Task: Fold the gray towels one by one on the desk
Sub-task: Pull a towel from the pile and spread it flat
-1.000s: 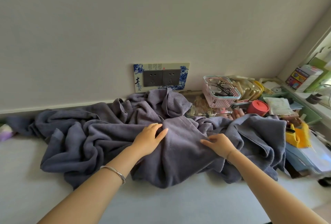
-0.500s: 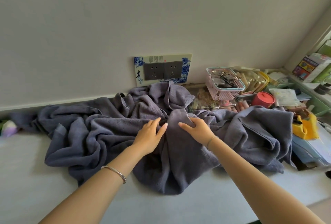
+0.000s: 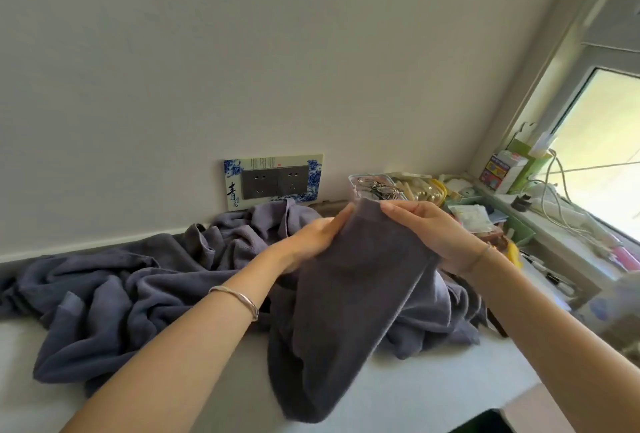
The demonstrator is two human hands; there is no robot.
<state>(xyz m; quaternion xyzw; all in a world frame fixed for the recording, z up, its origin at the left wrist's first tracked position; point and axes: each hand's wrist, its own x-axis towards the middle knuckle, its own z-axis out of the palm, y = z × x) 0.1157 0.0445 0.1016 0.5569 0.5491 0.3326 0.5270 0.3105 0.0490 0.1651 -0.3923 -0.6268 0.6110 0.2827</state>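
Gray towel (image 3: 346,294) hangs gripped by left hand (image 3: 311,242) and right hand (image 3: 427,235).

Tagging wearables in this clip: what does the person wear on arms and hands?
Both forearms are bare: no sleeves, no gloves. A plain silver bangle circles the wrist of the left hand; a thinner bracelet that of the right hand.

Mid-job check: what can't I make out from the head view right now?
- Pile of gray towels, head view: overlapping folds hide how many there are.
- Left hand, head view: its grip is hidden behind the lifted towel.
- Lifted towel's lower end, head view: blurred, and its far side faces away.
- Clutter around the basket, head view: small, and partly hidden by the right hand.
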